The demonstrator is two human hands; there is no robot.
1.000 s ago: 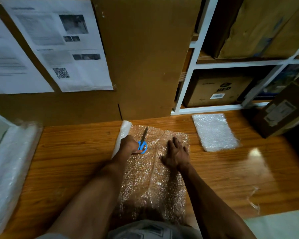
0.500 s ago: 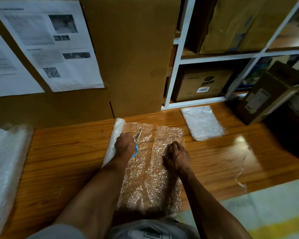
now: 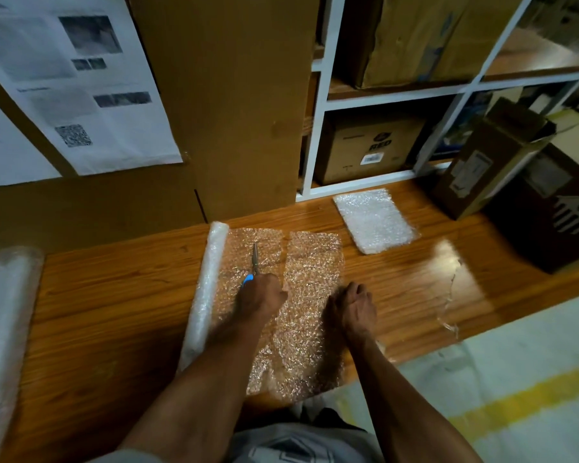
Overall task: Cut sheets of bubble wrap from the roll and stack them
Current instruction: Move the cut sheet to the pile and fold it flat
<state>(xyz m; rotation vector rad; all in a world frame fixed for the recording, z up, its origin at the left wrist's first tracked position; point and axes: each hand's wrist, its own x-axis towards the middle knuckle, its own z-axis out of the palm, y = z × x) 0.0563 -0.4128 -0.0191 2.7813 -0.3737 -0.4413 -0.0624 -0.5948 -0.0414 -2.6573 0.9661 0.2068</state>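
Note:
A roll of bubble wrap lies on the wooden table, its free end spread out to the right. A cut runs down the spread wrap and splits off a sheet on the right. My left hand grips blue-handled scissors whose blades point away from me over the wrap. My right hand rests with curled fingers on the right edge of the cut sheet; whether it pinches the sheet I cannot tell. A stack of white cut sheets lies at the back right.
A second bubble wrap roll lies along the table's left edge. Cardboard with taped papers stands behind. A white shelf holds boxes. A brown box and a dark box stand at the right. A thin plastic scrap lies near the front edge.
The cut has opened into a visible gap up to the wrap's far edge. My left hand with the scissors has drawn back toward me. My right hand has slid to the sheet's right edge.

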